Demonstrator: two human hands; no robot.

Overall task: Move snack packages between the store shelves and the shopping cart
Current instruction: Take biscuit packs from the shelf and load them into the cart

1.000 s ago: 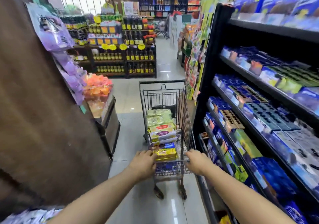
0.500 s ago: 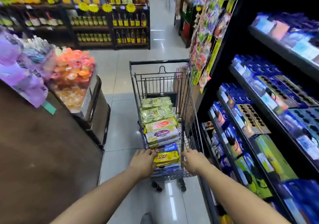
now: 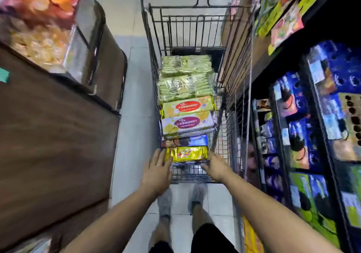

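Head view looks straight down the aisle: our shopping cart (image 3: pixel 187 32) fills a narrow lane of pale floor tile (image 3: pixel 134 96) between a brown counter (image 3: pixel 48 135) on our left and dark store shelves (image 3: pixel 330 24) on our right. The cart's right wall runs close along the shelf edge, and a wider strip of floor lies open on the left. Snack packages (image 3: pixel 185 88) lie in a row inside the cart, a yellow package (image 3: pixel 186 153) nearest us. Our left hand (image 3: pixel 158 170) has its fingers straight and spread at that package's left end; our right hand (image 3: pixel 214 167) curls round the cart's near rail.
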